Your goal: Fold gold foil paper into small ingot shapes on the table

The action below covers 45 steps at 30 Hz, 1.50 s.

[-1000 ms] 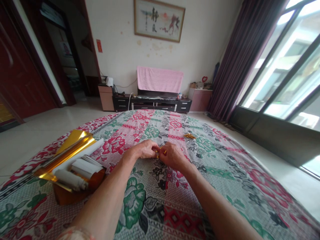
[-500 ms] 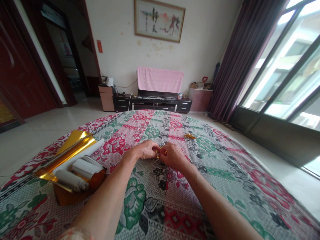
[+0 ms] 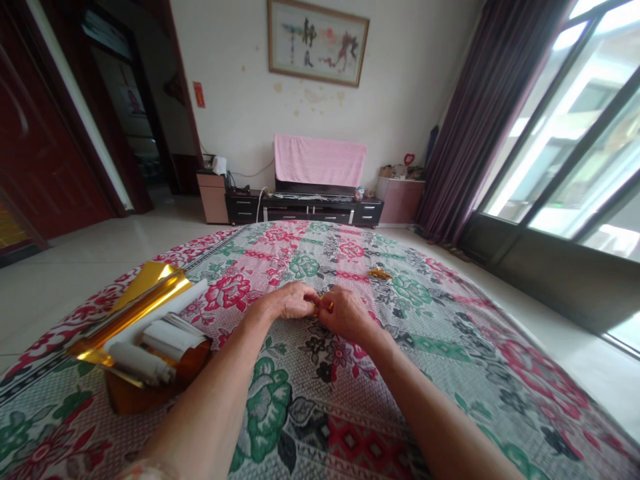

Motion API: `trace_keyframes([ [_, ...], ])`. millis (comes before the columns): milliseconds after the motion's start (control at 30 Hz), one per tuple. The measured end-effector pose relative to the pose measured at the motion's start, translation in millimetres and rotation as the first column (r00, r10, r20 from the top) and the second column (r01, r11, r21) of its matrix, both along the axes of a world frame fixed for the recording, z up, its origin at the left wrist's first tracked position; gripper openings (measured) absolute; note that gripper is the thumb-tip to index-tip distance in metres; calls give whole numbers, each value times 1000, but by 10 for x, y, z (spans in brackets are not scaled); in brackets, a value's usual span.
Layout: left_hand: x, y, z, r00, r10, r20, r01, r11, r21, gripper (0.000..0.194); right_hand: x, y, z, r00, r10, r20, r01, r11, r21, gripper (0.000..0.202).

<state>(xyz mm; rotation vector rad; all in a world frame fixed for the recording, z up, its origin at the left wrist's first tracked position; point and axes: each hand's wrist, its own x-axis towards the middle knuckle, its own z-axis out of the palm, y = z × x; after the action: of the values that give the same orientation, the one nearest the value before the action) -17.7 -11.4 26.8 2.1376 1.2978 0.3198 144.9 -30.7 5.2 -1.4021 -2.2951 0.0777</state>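
Observation:
My left hand and my right hand meet fingertip to fingertip just above the tablecloth. Both are closed, pinching a small piece of gold foil between them. Most of that piece is hidden behind the fingers, so its shape does not show. Beyond my right hand a small crumpled gold foil piece lies on the cloth. To the left of my left forearm rests a heap of shiny gold foil sheets, with white rolls lying among them.
A flowered cloth in red, green and grey covers the broad surface before me. Past its far edge stand a low black cabinet and a screen draped with a pink cloth. A dark curtain hangs by the window at right.
My fingers have shifted slightly around the small gold foil piece, and less of it shows now. Both arms stay almost where they were.

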Motion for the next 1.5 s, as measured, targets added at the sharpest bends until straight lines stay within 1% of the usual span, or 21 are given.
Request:
trace_keyframes([
  [200, 14, 5, -16, 999, 10, -41, -9, 999, 35, 36, 3, -5, 2, 1000, 1, 14, -1, 1000, -4, 13],
  [400, 32, 3, -26, 997, 27, -66, -23, 998, 64, 34, -7, -6, 9, 999, -28, 29, 29, 1000, 0, 15],
  [533, 34, -6, -27, 997, 36, -66, -32, 997, 64, 34, -20, -19, 18, 999, -41, -1, 41, 998, -46, 14],
  [600, 32, -6, -34, 998, 36, -52, -33, 998, 57, 34, -14, -18, 11, 998, -43, -53, 40, 997, -68, 11],
  [733, 30, -5, -41, 998, 43, -44, -41, 998, 51, 35, 37, 19, -39, 982, 5, -190, -21, 996, -83, 11],
  [833, 33, -11, -33, 997, 48, -58, -45, 997, 57, 33, 81, 47, -88, 973, 60, -223, -81, 993, -85, 13],
  [1000, 44, -20, -25, 998, 46, -51, -42, 997, 64, 31, 94, 28, -168, 950, 120, -289, -134, 991, -29, 13],
  [1133, 54, -12, -41, 997, 57, -44, -55, 997, 58, 31, 69, 2, -210, 942, 106, -318, -113, 994, -3, 14],
  [1267, 57, -5, -52, 998, 50, -32, -48, 997, 60, 31, 56, -1, -213, 944, 89, -317, -99, 995, -16, 10],
  [1367, 59, -15, -36, 998, 50, -40, -48, 998, 51, 33, 67, -8, -195, 959, 74, -272, -84, 996, -24, 11],
  [1500, 61, -41, 5, 998, 29, -64, -26, 999, 40, 35, 96, -30, -157, 982, -25, -185, 17, 999, -48, 12],
])
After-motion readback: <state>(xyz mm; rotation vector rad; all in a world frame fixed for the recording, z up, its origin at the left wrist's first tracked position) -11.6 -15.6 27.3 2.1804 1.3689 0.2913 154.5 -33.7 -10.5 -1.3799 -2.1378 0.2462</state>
